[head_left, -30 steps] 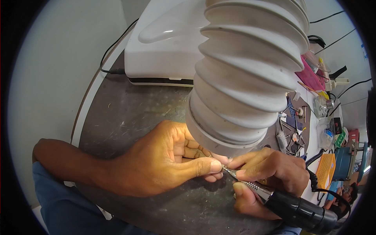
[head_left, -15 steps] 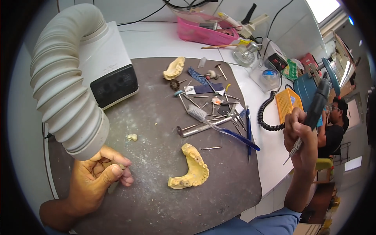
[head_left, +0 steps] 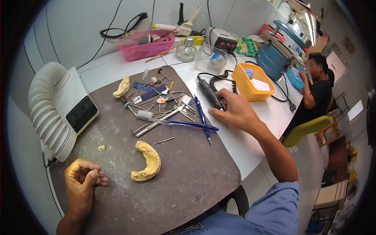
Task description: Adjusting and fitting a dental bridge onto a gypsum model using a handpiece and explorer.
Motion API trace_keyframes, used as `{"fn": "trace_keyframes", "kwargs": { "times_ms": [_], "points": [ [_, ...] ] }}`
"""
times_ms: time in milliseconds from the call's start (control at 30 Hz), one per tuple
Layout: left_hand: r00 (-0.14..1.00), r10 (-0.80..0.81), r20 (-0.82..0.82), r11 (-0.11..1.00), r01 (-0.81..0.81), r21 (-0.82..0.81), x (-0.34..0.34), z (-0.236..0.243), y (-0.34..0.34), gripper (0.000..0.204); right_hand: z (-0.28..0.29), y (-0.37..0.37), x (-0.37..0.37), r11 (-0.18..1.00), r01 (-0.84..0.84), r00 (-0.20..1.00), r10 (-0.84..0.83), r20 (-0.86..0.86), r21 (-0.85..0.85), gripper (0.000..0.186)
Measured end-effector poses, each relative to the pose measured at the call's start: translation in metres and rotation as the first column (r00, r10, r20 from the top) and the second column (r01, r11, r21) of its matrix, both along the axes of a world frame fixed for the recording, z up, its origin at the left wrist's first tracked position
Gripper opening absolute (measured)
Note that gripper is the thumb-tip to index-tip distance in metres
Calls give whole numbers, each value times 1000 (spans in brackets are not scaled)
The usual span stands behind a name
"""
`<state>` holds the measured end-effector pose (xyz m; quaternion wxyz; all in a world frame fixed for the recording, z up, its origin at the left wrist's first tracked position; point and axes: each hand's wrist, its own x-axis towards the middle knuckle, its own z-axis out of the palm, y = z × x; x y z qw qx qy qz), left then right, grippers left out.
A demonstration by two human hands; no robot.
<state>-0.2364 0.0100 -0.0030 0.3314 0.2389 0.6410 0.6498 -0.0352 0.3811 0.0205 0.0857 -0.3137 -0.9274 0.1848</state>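
At the lower left my left hand [head_left: 83,178] is closed, thumb and fingers pinching a small pale piece [head_left: 96,171] that is mostly hidden. My right hand [head_left: 237,111] has its fingers on a black rotary handpiece [head_left: 209,93] low over the white tabletop, right of the dark mat; the tool's tip is hidden by the hand. A yellow horseshoe-shaped dental cast [head_left: 153,162] lies between my hands on the mat. Left of it rests a small cream tooth-like piece [head_left: 102,147].
White ribbed suction hose [head_left: 47,105] stands at left. Burs, a blue toothbrush [head_left: 188,123], a blue pen [head_left: 202,117] and another cast [head_left: 122,87] lie on the dark mat [head_left: 184,176]. Behind are a pink basket [head_left: 147,50], glass bottle [head_left: 186,51] and yellow basket [head_left: 252,89]. A person sits at right.
My right hand has brought the handpiece from raised at the right down to the white tabletop. My left hand keeps its pinch. The view has swung right.
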Motion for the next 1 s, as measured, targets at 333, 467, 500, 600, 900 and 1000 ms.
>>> {"fn": "trace_keyframes", "kwargs": {
  "times_ms": [333,467,500,600,900,1000],
  "points": [
    [953,27,-302,998,-42,-46,19,2,12,29,12,-53,-21,849,-370,759,511,-405,378,25],
    [937,1,-351,995,-35,-91,29,13,26,42,12,-103,-47,676,-668,510,720,-470,310,20],
    [948,-37,-316,998,17,-67,30,14,34,49,10,-110,-52,632,-722,453,740,-498,281,21],
    [964,-43,-263,999,49,16,39,10,57,59,0,-111,-63,548,-818,384,746,-543,174,19],
    [972,-118,-203,981,145,126,37,9,53,63,-8,-118,-65,461,-872,429,554,-714,-167,15],
    [960,-62,-274,969,124,213,35,3,53,41,-8,-114,-64,462,-849,487,491,-722,-258,13]
  ]
}}
